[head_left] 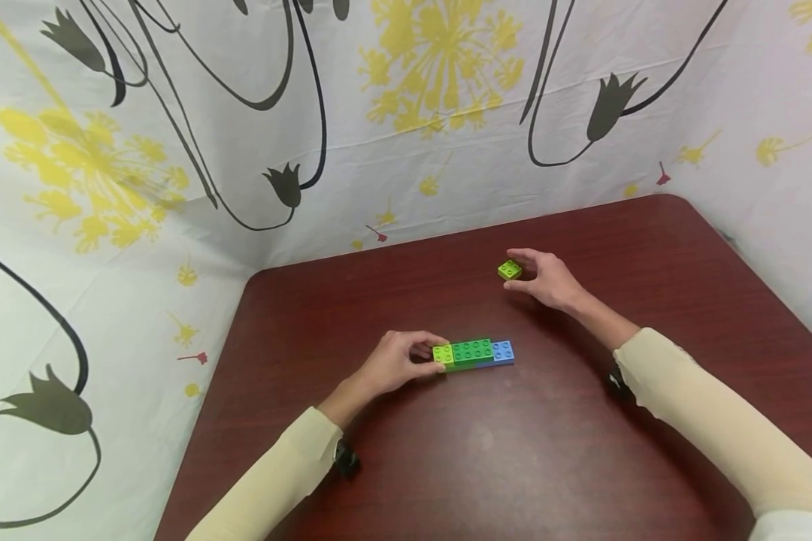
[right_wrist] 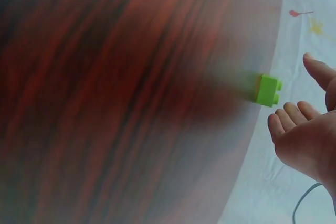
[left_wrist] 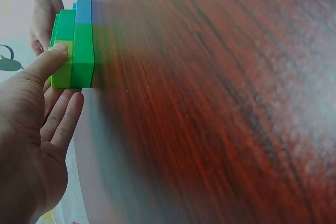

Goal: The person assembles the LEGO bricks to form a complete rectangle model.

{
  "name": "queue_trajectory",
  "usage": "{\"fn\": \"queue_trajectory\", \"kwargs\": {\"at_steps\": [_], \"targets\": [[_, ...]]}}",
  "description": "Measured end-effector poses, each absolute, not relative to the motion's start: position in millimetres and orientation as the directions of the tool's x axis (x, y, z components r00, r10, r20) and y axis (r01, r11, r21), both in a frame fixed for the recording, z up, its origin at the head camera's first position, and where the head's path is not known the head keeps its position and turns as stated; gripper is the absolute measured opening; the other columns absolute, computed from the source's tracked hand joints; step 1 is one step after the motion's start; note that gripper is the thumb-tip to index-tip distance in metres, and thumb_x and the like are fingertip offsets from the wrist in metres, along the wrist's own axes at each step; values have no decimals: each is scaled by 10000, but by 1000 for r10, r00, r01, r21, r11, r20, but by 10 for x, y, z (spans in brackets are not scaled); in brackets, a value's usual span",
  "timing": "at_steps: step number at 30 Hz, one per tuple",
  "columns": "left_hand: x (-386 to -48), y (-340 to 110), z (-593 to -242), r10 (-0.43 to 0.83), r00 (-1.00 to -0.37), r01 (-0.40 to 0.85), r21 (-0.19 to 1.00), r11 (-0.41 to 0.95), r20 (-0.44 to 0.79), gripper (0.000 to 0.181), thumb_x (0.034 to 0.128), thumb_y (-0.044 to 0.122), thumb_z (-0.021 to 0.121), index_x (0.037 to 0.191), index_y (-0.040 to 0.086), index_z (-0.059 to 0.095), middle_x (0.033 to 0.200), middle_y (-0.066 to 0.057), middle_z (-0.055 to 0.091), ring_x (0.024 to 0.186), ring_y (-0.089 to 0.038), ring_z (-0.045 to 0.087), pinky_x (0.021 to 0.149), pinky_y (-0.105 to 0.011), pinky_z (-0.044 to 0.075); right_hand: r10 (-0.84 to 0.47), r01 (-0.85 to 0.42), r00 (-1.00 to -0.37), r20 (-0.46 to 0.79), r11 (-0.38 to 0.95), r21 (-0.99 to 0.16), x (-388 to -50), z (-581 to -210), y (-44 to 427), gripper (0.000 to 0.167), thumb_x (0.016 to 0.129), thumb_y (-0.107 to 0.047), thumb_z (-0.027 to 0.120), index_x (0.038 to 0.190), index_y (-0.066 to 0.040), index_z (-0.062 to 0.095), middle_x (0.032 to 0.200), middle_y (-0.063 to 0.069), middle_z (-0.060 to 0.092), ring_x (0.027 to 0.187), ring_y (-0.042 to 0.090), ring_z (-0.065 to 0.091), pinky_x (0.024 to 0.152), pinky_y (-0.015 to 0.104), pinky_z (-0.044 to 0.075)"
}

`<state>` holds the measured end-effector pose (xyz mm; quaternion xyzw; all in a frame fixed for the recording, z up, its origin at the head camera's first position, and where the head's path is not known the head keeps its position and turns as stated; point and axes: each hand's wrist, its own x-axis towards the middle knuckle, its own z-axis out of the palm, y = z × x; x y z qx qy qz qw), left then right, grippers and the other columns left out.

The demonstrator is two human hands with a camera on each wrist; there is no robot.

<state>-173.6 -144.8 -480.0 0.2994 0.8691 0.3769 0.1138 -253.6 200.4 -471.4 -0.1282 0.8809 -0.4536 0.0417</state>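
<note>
A row of joined bricks lies on the table: a lime brick [head_left: 443, 355] at the left end, a green brick [head_left: 472, 350] on top in the middle and a blue brick [head_left: 504, 352] at the right. My left hand [head_left: 401, 361] grips the lime end between thumb and fingers; the left wrist view shows the thumb on the lime brick [left_wrist: 62, 72]. Farther back, a loose lime brick [head_left: 510, 270] stands studs up. Around its right side my right hand [head_left: 548, 279] is spread, thumb and fingers apart, with a gap to the brick [right_wrist: 268, 90] in the right wrist view.
The dark red table [head_left: 352, 300] has rounded back corners. Behind it and along its sides hangs a white cloth [head_left: 230, 150] with yellow and grey flower prints.
</note>
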Motion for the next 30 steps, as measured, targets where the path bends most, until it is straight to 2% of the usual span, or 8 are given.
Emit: {"fn": "queue_trajectory", "kwargs": {"at_steps": [17,30], "targets": [[-1743,-1457,-4814,612,-790,441,723,532,32,402,901,214,890,1277,158,761,1171,13,767,966,-41,725,858,-212,592,-247,-125,-969,-12,534,-836,-2725,-4850,2091,628,1029,-24,695,1575,89,407,1599,309,430,1472,463,434,1172,582,396],[-1738,-1457,-4798,611,-792,432,720,543,15,407,903,221,888,1282,148,758,1179,11,764,973,-44,723,863,-209,589,-270,-155,-963,-12,585,-796,-2806,-4821,2066,548,1020,25,676,1539,59,501,1558,302,488,1398,473,517,1107,587,467]]}}
